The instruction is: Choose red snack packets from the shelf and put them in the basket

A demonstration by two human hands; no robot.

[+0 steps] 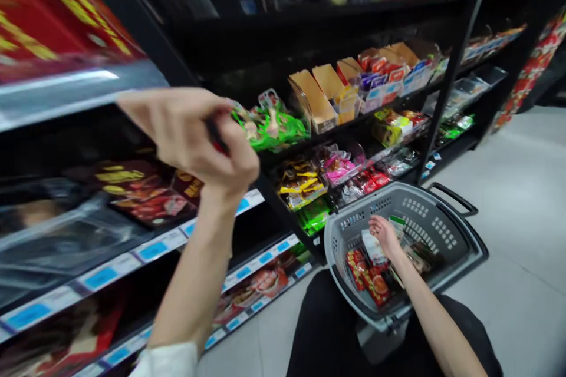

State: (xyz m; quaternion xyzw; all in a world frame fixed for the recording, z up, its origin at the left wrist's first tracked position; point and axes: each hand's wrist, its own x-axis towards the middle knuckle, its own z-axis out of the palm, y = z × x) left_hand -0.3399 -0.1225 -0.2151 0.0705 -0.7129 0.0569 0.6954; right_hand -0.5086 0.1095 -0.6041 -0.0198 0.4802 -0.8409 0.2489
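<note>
My left hand (pixel 198 135) is raised in front of the shelves at the left. Motion blurs its bent fingers, and a dark gap with a touch of red shows by the thumb; whether it holds anything is unclear. Over the grey shopping basket (pixel 460 241) is my right hand (pixel 384 234), its fingers curled in. Right beside those fingers lies a white package (pixel 372 247); I cannot tell whether they grip it. Red packets (pixel 369 277) lie in the basket below the hand. A dark, clear-wrapped pack (pixel 420 259) sits to its right.
Bright green net bags (pixel 278 126) and open cardboard display boxes (pixel 315 97) stand on the middle shelf. Lower down are yellow-and-black packets (pixel 300 182) and pink packets (pixel 338 165). The basket's black handle (pixel 455 197) sticks out at its far side. Pale floor (pixel 522 188) stretches to the right.
</note>
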